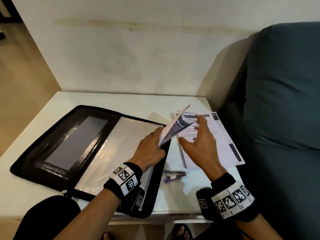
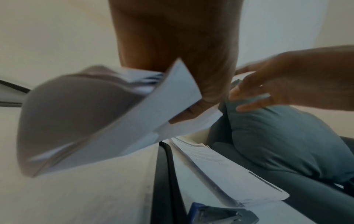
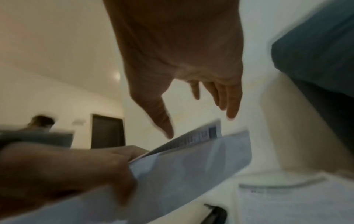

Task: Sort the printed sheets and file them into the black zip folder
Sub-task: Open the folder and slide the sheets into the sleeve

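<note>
On the white table [image 1: 121,101] the black zip folder [image 1: 52,149] lies wide open. Its left half has a glossy black frame around a grey window panel, and its right half carries clear plastic sleeves [image 1: 121,144] that shine under the light. The zipper edge runs all around the folder, and a zip pull hangs at the near edge.

The person's left hand [image 1: 150,146] grips a small bundle of printed sheets [image 1: 174,127], with the thumb on top and the fingers curled under the lower edge. The bundle is lifted from the table and tilted, just above the right border of the folder. The pages are white with a dark blue header band and bold title text; they bend and fan a little at the far end.

The right hand [image 1: 202,149] hovers with the fingers spread and nearly straight, holding nothing, over the stack of other printed sheets [image 1: 223,144] that lies flat on the table to the right of the folder. These pages also have dark header bars and lines of small text, and they are not squared together.

A blue and metal stapler [image 1: 175,175] lies on the table between the folder and the stack, near the front. A teal sofa cushion [image 1: 280,84] stands just beside the table on the right.
</note>
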